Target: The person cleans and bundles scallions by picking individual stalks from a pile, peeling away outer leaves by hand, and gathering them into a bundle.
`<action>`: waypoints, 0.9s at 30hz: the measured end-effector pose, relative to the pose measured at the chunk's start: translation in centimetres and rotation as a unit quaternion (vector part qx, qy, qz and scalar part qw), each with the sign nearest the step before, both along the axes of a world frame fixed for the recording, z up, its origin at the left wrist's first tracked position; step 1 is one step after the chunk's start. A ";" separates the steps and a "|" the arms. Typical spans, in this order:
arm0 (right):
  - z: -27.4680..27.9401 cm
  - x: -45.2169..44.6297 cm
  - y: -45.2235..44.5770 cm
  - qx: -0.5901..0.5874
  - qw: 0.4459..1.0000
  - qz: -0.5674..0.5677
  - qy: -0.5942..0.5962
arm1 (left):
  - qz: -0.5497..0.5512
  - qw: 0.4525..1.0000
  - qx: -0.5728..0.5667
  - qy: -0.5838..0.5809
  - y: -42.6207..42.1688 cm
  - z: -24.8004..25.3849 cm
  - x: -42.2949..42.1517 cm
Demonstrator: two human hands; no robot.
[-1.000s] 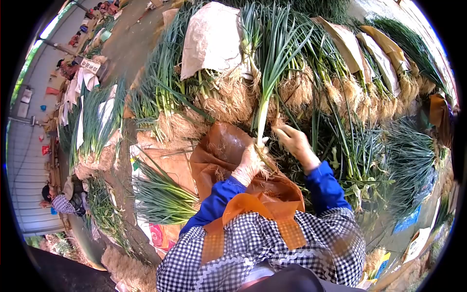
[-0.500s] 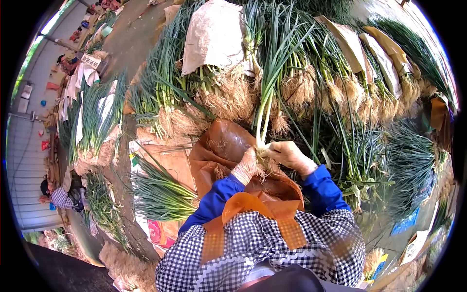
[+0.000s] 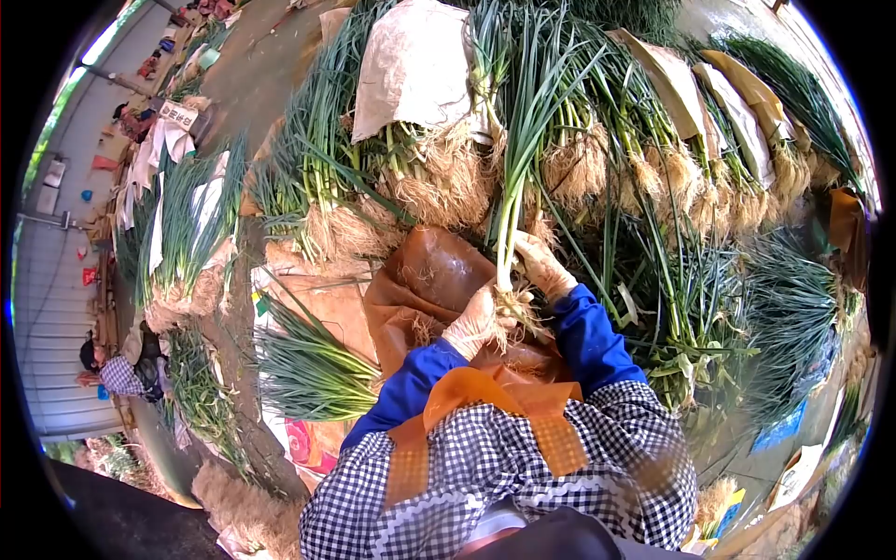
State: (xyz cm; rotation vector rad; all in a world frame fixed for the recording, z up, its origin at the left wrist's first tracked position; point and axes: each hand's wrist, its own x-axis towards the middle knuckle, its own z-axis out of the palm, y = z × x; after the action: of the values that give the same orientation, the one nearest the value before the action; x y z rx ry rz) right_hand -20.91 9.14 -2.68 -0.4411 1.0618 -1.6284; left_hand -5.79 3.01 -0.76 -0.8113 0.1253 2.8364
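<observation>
Floor's left edge: a person in a checked top, crouched; near there, green bunches with pale cloth laid on them. Below, toward the floor's near left corner, a fuzzy tan root heap. Next, a flat tan sheet, cardboard-like; a bundle of slim scallions lies on it, leaf tips over its left edge, smooth pale ends by its right edge. Behind, rooted bunches, wiry straw-coloured roots, one under a wrinkled off-white cover. Then glossy, creased brown apron, root bits stuck on. Over it, left hand clenched round the base of the held scallions: round white stems upright, flat green leaves fanning away over the rooted bunches, stringy roots below. Right hand just right of the stems, fingers bent against them; can't tell if they pinch anything. Step looks like cleaning the stem bases; next move probably calls for a steady left grip and a light right-hand pull. Right: tangled loose leaves, then a denser green bunch near the floor's right edge.
</observation>
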 end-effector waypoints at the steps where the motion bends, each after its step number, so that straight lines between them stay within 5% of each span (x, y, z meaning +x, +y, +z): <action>1: -0.2 0.1 -0.3 -0.015 0.999 -0.022 -0.024 | 0.008 0.999 -0.041 -0.017 0.2 0.0 0.1; 3: 2.9 0.4 0.0 -0.006 1.000 -0.013 -0.018 | 0.038 0.978 -0.177 -0.102 1.3 2.8 0.3; 5: 3.8 0.8 0.0 0.004 1.000 -0.008 -0.017 | 0.032 0.983 -0.175 -0.038 1.5 2.7 1.0; 7: 2.5 1.0 -0.6 -0.061 0.998 -0.003 -0.032 | 0.148 0.984 -0.094 -0.017 2.3 2.4 0.5; 8: 1.8 1.6 -1.1 -0.066 0.985 -0.003 -0.160 | 0.105 0.991 -0.072 0.038 1.8 2.3 1.0; 11: 1.0 1.9 -0.5 -0.078 0.976 -0.026 -0.203 | 0.130 0.990 -0.057 0.028 1.8 1.7 0.8; 14: 2.6 1.8 0.4 0.044 0.995 -0.066 -0.058 | 0.179 0.982 -0.056 0.013 1.7 0.3 0.7; 17: 4.3 1.9 4.4 0.070 0.974 0.003 0.215 | 0.241 0.969 -0.011 -0.045 1.5 0.3 -0.1; 20: 8.6 0.0 9.4 0.180 0.936 0.209 0.218 | 0.264 0.962 -0.006 -0.064 1.5 1.7 -0.7; 23: 7.5 0.8 9.3 0.168 0.965 0.067 0.191 | 0.254 0.966 -0.041 0.042 1.6 -2.8 -0.7; 25: 6.1 2.7 7.4 0.137 0.959 0.054 0.241 | 0.246 0.945 -0.215 0.005 2.6 -1.3 -1.4; 27: 9.4 4.0 6.0 0.219 0.740 0.104 0.627 | 0.262 0.899 -0.348 -0.048 3.1 -0.4 -1.9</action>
State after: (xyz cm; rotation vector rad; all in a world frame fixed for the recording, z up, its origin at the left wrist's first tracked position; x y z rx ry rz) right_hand -16.91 15.12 6.68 -1.3592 2.2040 -0.6504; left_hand -7.71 6.08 -1.16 -1.2746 1.1172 3.2498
